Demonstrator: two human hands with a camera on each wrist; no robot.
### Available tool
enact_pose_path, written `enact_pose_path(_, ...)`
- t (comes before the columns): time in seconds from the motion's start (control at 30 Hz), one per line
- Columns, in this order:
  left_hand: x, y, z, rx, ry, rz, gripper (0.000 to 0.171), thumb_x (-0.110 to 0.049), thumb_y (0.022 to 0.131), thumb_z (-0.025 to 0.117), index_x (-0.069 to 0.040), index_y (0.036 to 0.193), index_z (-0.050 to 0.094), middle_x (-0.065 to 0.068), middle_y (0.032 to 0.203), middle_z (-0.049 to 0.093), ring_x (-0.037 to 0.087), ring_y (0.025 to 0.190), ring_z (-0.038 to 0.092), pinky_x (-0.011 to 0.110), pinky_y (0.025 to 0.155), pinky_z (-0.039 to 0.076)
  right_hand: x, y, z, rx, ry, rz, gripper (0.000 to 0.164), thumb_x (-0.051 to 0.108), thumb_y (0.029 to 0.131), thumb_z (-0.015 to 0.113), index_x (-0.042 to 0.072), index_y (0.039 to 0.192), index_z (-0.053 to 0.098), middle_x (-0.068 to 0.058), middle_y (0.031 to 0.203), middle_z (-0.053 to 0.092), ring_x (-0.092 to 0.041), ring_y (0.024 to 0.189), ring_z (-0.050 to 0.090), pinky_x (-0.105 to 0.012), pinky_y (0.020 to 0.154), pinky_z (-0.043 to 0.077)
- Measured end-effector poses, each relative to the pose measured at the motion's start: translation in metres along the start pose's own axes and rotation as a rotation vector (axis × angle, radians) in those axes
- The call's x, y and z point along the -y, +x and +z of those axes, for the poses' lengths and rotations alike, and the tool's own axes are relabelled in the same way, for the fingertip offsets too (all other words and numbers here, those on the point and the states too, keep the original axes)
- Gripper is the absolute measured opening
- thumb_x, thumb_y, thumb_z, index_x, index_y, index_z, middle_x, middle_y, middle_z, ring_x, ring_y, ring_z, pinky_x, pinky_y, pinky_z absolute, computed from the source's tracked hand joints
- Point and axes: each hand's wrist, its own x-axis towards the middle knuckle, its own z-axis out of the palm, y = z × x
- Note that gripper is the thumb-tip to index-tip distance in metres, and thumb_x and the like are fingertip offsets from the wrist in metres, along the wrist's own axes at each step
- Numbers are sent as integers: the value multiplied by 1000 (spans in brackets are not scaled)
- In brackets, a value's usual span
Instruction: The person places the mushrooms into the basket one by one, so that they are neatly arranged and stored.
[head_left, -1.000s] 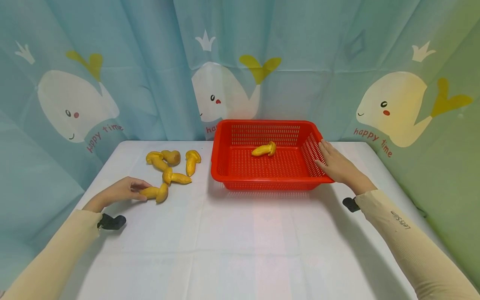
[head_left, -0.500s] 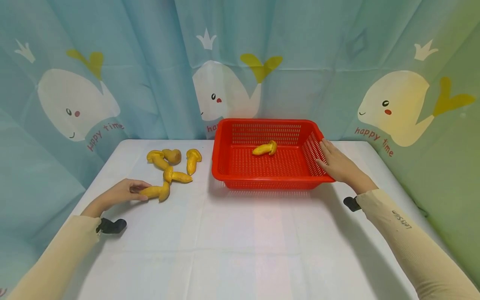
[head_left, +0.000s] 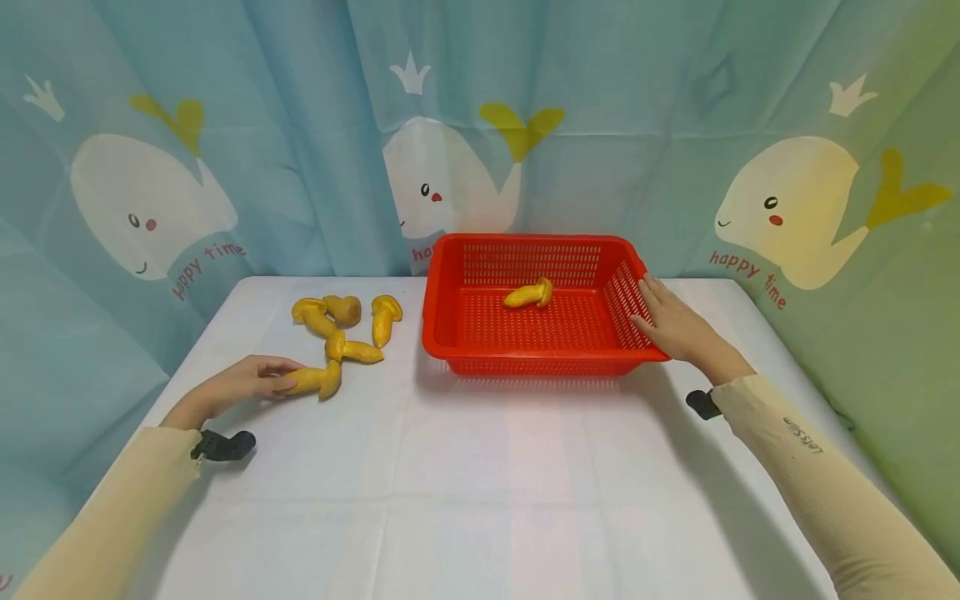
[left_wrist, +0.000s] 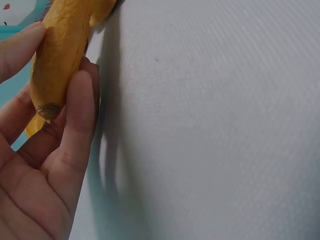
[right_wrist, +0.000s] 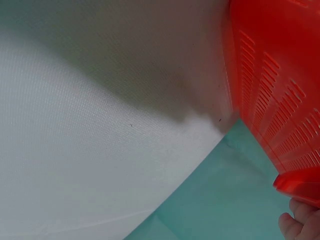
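A yellow mushroom (head_left: 315,381) is pinched by the left hand (head_left: 243,382) at the left of the table (head_left: 480,475); the red basket (head_left: 536,365) is touched, presumably for steadying, by the right hand (head_left: 678,323), fingers straight.

A whale-print curtain (head_left: 615,183) hangs behind the white-covered table (head_left: 480,467).

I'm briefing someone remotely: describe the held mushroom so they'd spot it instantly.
On the white table, find the red basket, then the yellow mushrooms to its left. At their near edge is the held mushroom, cap facing right; only this one is pinched by the left hand.
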Motion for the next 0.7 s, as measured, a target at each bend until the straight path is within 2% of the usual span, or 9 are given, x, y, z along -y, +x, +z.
enact_pose_path(0.1,0,1,0,10,-34,-22,55,-31,95,53,7,133,45,24,129,52,9,98,55,24,83,49,1,0,-1,4,1,1,72,28,98,42,-8,147,4,-28,155,1,-44,143,5,-60,114,12)
enact_pose_path(0.37,-2,-1,1,39,-117,-7,56,-28,94,55,7,136,41,22,131,48,1,97,54,22,86,50,1,0,-2,16,-4,-4,72,29,98,41,-8,147,3,-28,155,1,-44,143,4,-59,115,11)
enact_pose_path(0.5,-4,-4,0,38,-127,0,58,-26,92,58,8,136,40,23,132,47,-2,97,53,20,85,50,0,0,-1,12,-7,-5,72,29,98,41,-8,147,4,-28,155,1,-44,143,4,-59,115,12)
enact_pose_path(0.7,-6,-6,0,7,-97,-14,58,-29,92,58,6,136,42,24,133,48,4,98,53,25,85,49,-1,1,-1,12,-7,-2,72,27,98,42,-8,147,4,-28,154,1,-44,143,4,-59,115,12)
